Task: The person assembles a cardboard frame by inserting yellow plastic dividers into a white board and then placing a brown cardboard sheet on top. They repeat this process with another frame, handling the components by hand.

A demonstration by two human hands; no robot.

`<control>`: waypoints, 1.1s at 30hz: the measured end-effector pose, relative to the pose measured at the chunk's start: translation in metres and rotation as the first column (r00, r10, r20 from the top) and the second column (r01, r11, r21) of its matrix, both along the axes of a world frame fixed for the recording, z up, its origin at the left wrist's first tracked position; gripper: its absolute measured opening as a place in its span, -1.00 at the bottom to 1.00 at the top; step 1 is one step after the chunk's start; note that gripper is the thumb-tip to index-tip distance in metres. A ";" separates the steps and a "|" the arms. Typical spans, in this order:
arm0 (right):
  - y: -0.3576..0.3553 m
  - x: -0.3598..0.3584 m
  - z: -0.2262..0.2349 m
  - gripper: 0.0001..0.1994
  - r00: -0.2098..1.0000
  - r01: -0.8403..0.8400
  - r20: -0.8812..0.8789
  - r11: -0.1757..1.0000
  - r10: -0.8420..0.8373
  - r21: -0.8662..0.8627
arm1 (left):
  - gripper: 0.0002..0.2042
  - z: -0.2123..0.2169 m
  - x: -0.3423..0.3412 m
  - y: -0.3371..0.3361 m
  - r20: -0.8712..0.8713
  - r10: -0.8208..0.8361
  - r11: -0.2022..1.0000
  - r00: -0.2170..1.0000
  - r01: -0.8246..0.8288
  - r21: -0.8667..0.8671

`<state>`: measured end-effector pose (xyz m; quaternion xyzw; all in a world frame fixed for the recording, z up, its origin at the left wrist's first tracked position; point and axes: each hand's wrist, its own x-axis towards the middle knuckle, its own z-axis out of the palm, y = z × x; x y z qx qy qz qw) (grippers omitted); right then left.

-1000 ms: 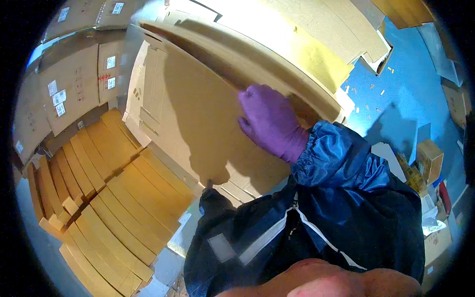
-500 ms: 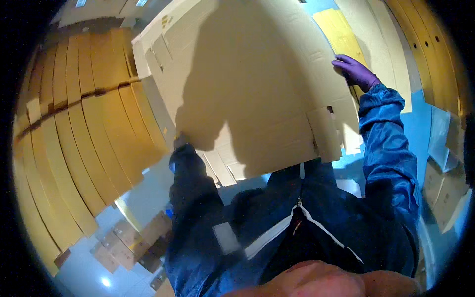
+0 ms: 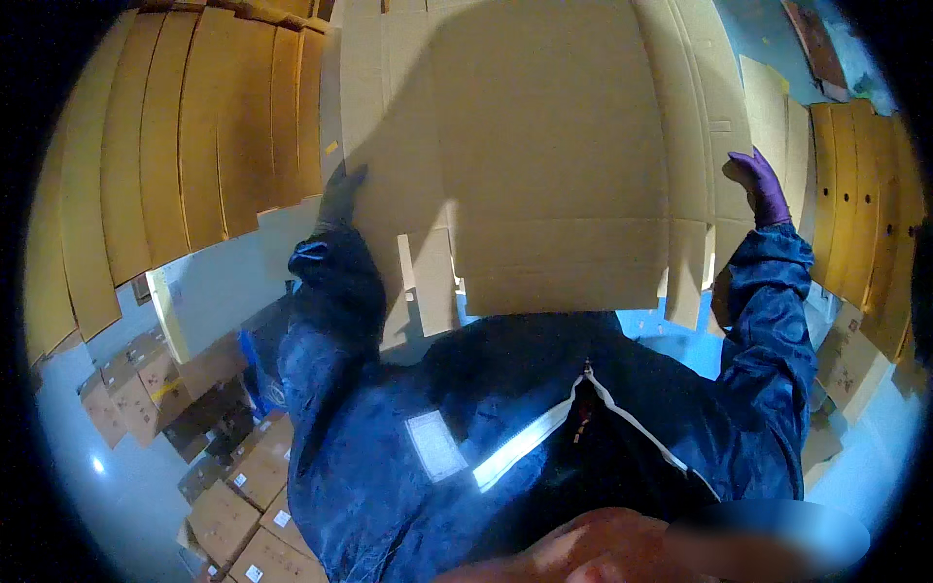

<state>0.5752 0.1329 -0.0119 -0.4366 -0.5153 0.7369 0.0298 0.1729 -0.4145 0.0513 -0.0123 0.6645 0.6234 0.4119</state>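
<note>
A large flattened cardboard box (image 3: pixel 554 155) spreads out in front of me, creased into panels, with cut flaps along its near edge. My left hand (image 3: pixel 340 197), dark in shadow, is closed on its left edge. At the right edge my right hand (image 3: pixel 766 189), in a purple glove, has its thumb side against the board. The fingertips beneath the board are hidden. A shadow falls across the middle of the box, and its near edge lies close to my dark blue jacket (image 3: pixel 369 466).
Tall stacks of folded cardboard (image 3: pixel 194 136) stand to the left, more cardboard sheets (image 3: pixel 855 194) to the right. Several closed cartons (image 3: pixel 228 520) sit on the floor at the lower left. A blue surface (image 3: pixel 671 335) shows beyond the near edge of the box.
The flattened box now sits straighter in view, its slant gone. My left hand has risen in view, while my right has shifted right and slightly down. The side stacks have shifted too.
</note>
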 end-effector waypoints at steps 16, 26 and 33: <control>-0.051 0.017 -0.055 -0.76 0.985 -0.029 0.163 0.881 -0.055 0.472 | -0.66 -0.130 0.119 0.088 -0.152 0.215 0.975 0.965 -0.203 0.091; -0.049 -0.007 -0.065 -0.69 0.995 0.095 -0.062 0.952 -0.080 0.292 | -0.52 -0.201 0.081 0.086 -0.371 0.217 0.973 0.903 -0.167 0.161; -0.043 -0.013 -0.078 -0.43 0.984 0.178 -0.086 0.831 -0.156 0.526 | -0.55 -0.142 0.088 0.116 -0.353 0.074 0.996 0.933 -0.052 0.071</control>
